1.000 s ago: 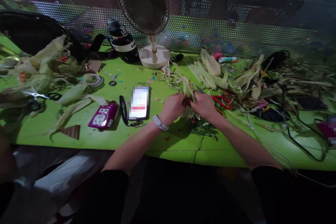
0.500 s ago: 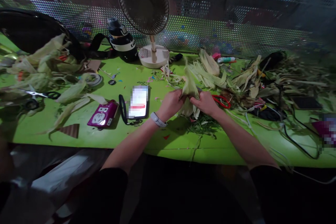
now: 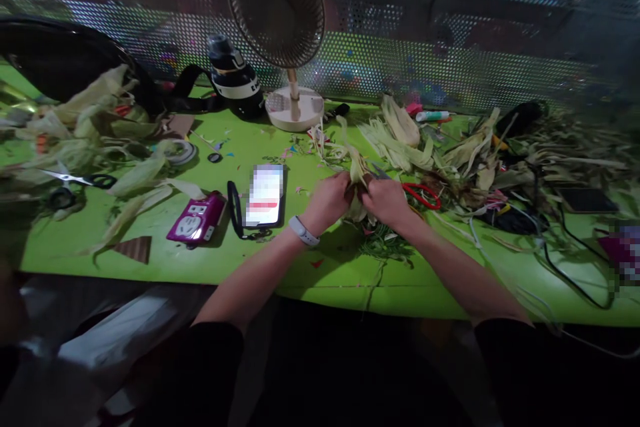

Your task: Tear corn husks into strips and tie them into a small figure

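Both hands grip one pale green corn husk (image 3: 356,163) above the front middle of the green table (image 3: 200,263). My left hand (image 3: 330,199) is closed on its left side and wears a pale band at the wrist. Closed on the right side, my right hand (image 3: 383,200) sits close to the left one. The husk's upper end stands up narrow and bunched between them; its lower part hangs partly hidden under the fingers. Shredded green leaves (image 3: 387,243) lie just below my right hand. Red-handled scissors (image 3: 423,195) rest right beside it.
Left of my hands lie a lit phone (image 3: 265,197), a purple power socket (image 3: 195,220), black scissors (image 3: 103,180) and heaped husks (image 3: 75,120). A fan (image 3: 295,110) and dark bottle (image 3: 237,90) stand behind. More husks (image 3: 400,133) and a black cable (image 3: 565,280) spread rightward.
The husk's upper part, broad and spread before, is now narrower and gathered between my fingers. My hands have stayed in nearly the same place, both still closed.
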`<action>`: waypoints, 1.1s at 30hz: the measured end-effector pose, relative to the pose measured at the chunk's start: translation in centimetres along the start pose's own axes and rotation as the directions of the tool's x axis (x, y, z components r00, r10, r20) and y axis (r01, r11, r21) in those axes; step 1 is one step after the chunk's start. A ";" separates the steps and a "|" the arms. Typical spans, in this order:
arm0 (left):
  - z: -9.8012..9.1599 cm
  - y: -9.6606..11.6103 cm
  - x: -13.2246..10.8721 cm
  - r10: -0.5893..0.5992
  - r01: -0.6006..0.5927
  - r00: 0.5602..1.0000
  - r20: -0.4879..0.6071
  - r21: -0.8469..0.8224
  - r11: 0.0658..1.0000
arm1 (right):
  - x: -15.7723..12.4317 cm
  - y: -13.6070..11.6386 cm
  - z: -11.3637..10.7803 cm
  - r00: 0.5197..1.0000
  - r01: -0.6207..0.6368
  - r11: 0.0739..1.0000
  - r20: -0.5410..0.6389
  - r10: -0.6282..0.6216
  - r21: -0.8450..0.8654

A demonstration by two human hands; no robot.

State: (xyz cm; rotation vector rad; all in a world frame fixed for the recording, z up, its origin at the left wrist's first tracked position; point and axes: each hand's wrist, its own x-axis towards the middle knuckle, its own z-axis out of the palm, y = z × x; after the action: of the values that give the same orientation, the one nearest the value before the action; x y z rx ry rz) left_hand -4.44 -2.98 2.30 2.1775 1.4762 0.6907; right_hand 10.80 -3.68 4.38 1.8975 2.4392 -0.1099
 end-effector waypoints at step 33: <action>1.1 -2.5 2.0 -0.231 0.416 0.882 0.410 -0.909 -0.024 | 1.9 3.3 2.5 0.967 -0.235 -0.232 0.252 0.046 0.944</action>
State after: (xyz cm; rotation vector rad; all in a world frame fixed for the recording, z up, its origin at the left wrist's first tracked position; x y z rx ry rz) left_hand -4.93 -0.27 0.27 0.6421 0.8001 0.9321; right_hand 13.46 -1.23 1.69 2.1173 1.6919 -2.9210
